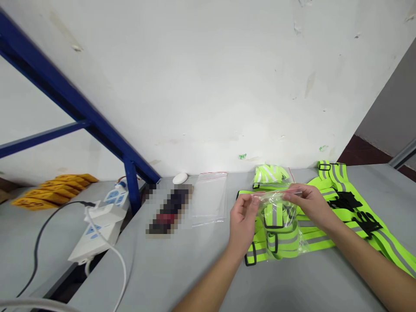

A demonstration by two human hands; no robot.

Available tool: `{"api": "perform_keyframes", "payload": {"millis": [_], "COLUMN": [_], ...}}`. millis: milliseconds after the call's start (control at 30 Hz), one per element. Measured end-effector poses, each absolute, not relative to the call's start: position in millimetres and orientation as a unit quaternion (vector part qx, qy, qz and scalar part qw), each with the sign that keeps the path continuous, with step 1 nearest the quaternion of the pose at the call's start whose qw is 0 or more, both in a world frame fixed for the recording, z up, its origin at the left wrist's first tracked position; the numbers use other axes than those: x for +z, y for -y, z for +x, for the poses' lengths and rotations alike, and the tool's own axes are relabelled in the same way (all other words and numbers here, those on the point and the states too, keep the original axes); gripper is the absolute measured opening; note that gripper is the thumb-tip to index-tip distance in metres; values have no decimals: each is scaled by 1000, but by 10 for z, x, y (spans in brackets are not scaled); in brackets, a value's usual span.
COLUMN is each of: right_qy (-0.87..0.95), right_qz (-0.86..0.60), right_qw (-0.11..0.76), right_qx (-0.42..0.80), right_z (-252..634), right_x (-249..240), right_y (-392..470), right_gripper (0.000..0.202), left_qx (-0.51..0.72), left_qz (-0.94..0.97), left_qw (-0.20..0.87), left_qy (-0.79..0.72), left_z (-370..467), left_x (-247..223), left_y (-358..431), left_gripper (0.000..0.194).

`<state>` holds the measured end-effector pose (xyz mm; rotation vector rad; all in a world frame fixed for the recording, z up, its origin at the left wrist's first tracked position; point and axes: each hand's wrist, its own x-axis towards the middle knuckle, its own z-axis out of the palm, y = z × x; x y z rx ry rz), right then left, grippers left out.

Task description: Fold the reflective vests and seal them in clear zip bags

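My left hand (243, 220) and my right hand (310, 204) pinch the top edge of a clear zip bag (303, 247), one near each end of its red-lined seal. Inside the bag sits a rolled neon-yellow reflective strap (282, 238) with grey stripes and black buckles. Behind and to the right, more loose reflective straps (320, 240) with black clips lie spread on the grey table. Close to the wall rests another bagged reflective strap (270, 174). Whether the seal is pressed closed I cannot tell.
Flat clear zip bags (209, 197) lie left of my hands, beside a blurred-out object (170, 210) and a white round item (180, 178). Further left are a blue metal frame (130, 173), white power strips (97, 238) with cables, and yellow packets (53, 190).
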<state>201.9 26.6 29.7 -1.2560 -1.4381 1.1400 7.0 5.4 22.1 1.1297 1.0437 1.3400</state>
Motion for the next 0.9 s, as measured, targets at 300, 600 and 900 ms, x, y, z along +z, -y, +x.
{"api": "perform_keyframes", "payload": {"millis": [300,600,900], "right_qy": [582,600,636], "right_qz": [-488,-439,-364], "right_qw": [469,511,575], "right_qx": [450,433,363], "right_z": [2067,2001,1980], "right_x": [313,425,440], "right_y": [-278,-188,-138], "right_gripper": [22,13,3], "left_qx": [587,633,658], "left_qz": [463,482,519], "left_qw": [468,396,386], "left_qy": [-471,-459,-386], "left_z": [63,114,152], "left_x": [199,245,216], "left_y": [-70,56,73], "left_gripper": [22,18,14]}}
